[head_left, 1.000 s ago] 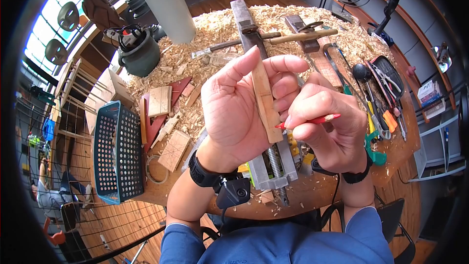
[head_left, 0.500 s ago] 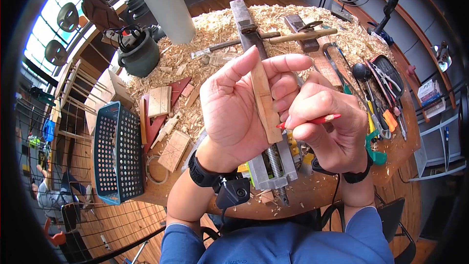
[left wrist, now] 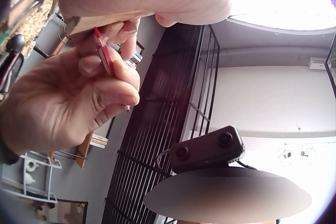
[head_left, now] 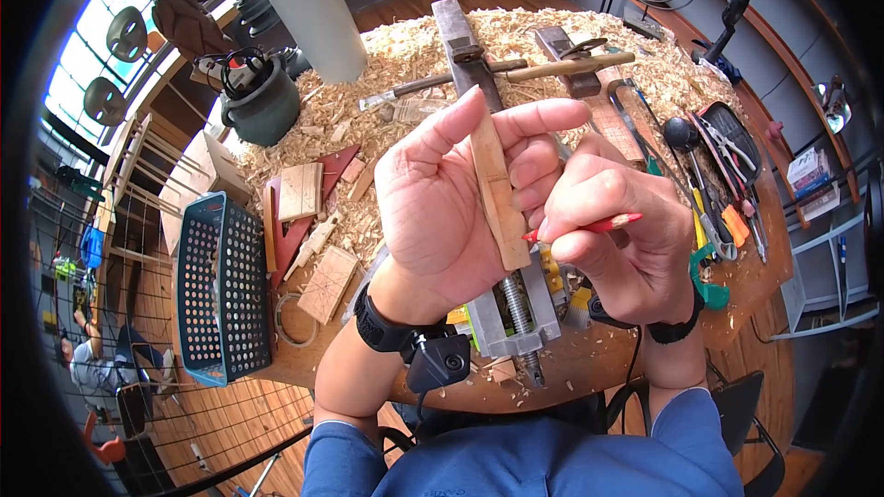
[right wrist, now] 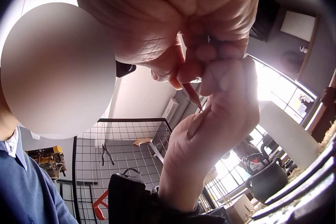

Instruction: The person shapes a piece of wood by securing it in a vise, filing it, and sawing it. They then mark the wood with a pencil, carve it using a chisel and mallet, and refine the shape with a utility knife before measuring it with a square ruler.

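Note:
A narrow, slightly shaped strip of wood (head_left: 498,193) lies across the palm of my left hand (head_left: 431,212). My left thumb stands along one side, and the other fingers curl against its far side. My right hand (head_left: 631,235) pinches a red pencil (head_left: 603,224) between thumb and fingers. The pencil's red tip is right at the strip's right edge, near its lower end. In the left wrist view the pencil (left wrist: 106,60) points up to the strip's edge (left wrist: 100,23). Below both hands is a metal vise (head_left: 517,317) with a threaded screw, partly hidden.
Wood shavings (head_left: 405,41) cover much of the bench. A blue perforated basket (head_left: 221,285) stands at its left edge, near small wood blocks (head_left: 328,285). A hammer-like tool with a wooden handle (head_left: 589,65) lies behind; pliers (head_left: 732,147) and other hand tools lie to the right.
Both hands keep almost the same pose. The pencil tip has shifted very slightly along the strip's edge.

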The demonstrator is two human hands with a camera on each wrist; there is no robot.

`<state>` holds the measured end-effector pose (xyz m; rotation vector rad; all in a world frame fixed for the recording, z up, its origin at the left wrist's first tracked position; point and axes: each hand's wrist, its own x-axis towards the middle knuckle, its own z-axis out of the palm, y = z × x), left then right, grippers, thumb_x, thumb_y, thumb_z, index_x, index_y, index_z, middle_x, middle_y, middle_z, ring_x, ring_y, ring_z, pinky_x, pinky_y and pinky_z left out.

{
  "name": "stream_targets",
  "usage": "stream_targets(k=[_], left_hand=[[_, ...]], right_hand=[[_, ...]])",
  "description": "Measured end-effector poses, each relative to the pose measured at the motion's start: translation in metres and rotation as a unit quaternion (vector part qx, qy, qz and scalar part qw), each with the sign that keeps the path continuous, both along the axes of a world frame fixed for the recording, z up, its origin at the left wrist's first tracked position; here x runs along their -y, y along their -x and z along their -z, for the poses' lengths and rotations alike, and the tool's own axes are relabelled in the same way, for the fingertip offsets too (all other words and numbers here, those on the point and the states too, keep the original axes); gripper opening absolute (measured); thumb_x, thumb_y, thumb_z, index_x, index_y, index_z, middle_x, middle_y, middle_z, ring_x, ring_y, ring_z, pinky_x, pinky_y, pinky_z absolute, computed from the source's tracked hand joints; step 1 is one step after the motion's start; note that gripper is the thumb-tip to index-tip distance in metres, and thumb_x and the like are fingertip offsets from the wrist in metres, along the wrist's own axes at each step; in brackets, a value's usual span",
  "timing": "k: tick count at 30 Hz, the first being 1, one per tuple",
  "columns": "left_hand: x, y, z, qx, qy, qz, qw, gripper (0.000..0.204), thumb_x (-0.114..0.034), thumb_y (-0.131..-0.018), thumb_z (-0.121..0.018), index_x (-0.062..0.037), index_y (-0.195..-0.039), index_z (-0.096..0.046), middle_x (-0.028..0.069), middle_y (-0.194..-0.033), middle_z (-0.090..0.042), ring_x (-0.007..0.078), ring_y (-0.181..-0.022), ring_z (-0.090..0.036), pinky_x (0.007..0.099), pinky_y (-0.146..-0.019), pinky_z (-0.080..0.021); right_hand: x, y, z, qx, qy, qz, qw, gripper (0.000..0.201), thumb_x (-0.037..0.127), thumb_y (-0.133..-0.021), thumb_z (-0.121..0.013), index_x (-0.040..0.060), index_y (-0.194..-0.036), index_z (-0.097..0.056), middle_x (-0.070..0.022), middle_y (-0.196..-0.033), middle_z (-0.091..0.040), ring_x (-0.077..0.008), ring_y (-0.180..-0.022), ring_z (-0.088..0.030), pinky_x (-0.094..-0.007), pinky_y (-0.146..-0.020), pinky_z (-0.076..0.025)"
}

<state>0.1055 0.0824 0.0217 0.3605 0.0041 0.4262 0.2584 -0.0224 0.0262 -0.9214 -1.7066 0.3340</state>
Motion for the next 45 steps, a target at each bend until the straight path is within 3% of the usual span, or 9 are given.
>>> stream_targets(k=[8,17,21,25,30,35,36,40,45], left_hand=[[0.000,0.000,-0.002,-0.013,0.014,0.000,1.000,0.071,-0.048,-0.112,-0.038,0.0116,-0.144,-0.056,0.0007,-0.082,-0.044,0.0170,-0.073,-0.044,0.0317,-0.071,-0.044],[-0.011,0.003,0.004,0.105,-0.060,0.032,0.992,0.070,-0.044,-0.113,-0.033,0.0135,-0.149,-0.051,0.0016,-0.083,-0.043,0.0165,-0.074,-0.038,0.0330,-0.071,-0.037],[-0.014,0.009,-0.004,0.074,-0.081,-0.015,0.994,0.070,-0.044,-0.113,-0.033,0.0128,-0.149,-0.051,0.0003,-0.081,-0.042,0.0167,-0.074,-0.037,0.0327,-0.074,-0.037],[-0.026,0.016,-0.002,0.054,-0.153,-0.078,0.984,0.068,-0.043,-0.113,-0.032,0.0118,-0.147,-0.053,0.0015,-0.083,-0.045,0.0175,-0.077,-0.042,0.0348,-0.081,-0.041],[-0.022,0.014,-0.007,0.017,-0.218,-0.208,0.953,0.066,-0.043,-0.114,-0.033,0.0110,-0.146,-0.054,0.0014,-0.084,-0.046,0.0161,-0.078,-0.042,0.0331,-0.080,-0.041],[-0.009,0.007,-0.009,-0.085,-0.327,-0.334,0.880,0.069,-0.049,-0.118,-0.030,0.0094,-0.147,-0.053,0.0012,-0.090,-0.052,0.0129,-0.082,-0.048,0.0300,-0.081,-0.045],[-0.009,0.010,-0.009,-0.071,-0.344,-0.319,0.881,0.058,-0.042,-0.118,-0.041,0.0060,-0.146,-0.055,0.0011,-0.102,-0.061,0.0068,-0.096,-0.057,0.0235,-0.090,-0.049],[-0.016,0.012,-0.009,-0.063,-0.357,-0.289,0.886,0.039,-0.026,-0.114,-0.058,0.0057,-0.136,-0.065,0.0071,-0.120,-0.072,0.0087,-0.102,-0.067,0.0247,-0.090,-0.054],[-0.015,0.022,-0.020,-0.158,-0.409,-0.282,0.853,0.034,-0.012,-0.104,-0.073,0.0050,-0.133,-0.067,0.0075,-0.116,-0.074,0.0101,-0.095,-0.070,0.0259,-0.088,-0.056]], right_hand=[[-0.001,-0.002,0.004,-0.004,0.001,0.002,1.000,0.011,0.010,-0.096,-0.078,0.0041,-0.091,-0.071,-0.0061,-0.086,-0.071,-0.0256,-0.085,-0.065,-0.0355,-0.077,-0.052],[-0.003,-0.009,0.016,-0.328,-0.010,-0.111,0.938,0.040,0.034,-0.112,-0.058,0.0028,-0.086,-0.060,-0.0044,-0.077,-0.055,-0.0145,-0.073,-0.047,-0.0313,-0.069,-0.037],[-0.002,-0.006,0.016,-0.329,0.019,-0.067,0.942,0.038,0.028,-0.111,-0.059,0.0015,-0.084,-0.060,-0.0050,-0.075,-0.055,-0.0119,-0.066,-0.045,-0.0304,-0.064,-0.036],[0.008,0.000,-0.009,-0.097,0.329,-0.013,0.939,0.020,0.017,-0.105,-0.066,0.0006,-0.094,-0.070,0.0019,-0.073,-0.062,-0.0034,-0.064,-0.054,-0.0247,-0.054,-0.041],[0.002,0.016,0.002,-0.190,0.384,-0.080,0.900,0.014,0.008,-0.109,-0.062,-0.0018,-0.117,-0.068,0.0038,-0.082,-0.064,0.0001,-0.070,-0.054,-0.0220,-0.060,-0.043],[0.005,0.010,-0.004,-0.236,0.333,-0.098,0.908,0.017,0.012,-0.110,-0.063,-0.0033,-0.115,-0.068,0.0045,-0.081,-0.064,0.0001,-0.070,-0.055,-0.0209,-0.062,-0.047],[0.005,0.008,-0.003,-0.244,0.312,-0.082,0.915,0.018,0.013,-0.110,-0.063,-0.0029,-0.114,-0.069,0.0041,-0.081,-0.064,0.0001,-0.070,-0.056,-0.0208,-0.061,-0.047],[0.004,0.010,-0.006,-0.264,0.249,0.020,0.932,0.021,0.017,-0.109,-0.062,-0.0029,-0.109,-0.070,0.0034,-0.077,-0.063,-0.0001,-0.067,-0.055,-0.0201,-0.059,-0.047],[0.001,0.002,-0.002,-0.267,0.186,0.086,0.942,0.025,0.018,-0.109,-0.060,-0.0042,-0.107,-0.071,0.0032,-0.072,-0.061,-0.0012,-0.060,-0.053,-0.0206,-0.054,-0.043]])
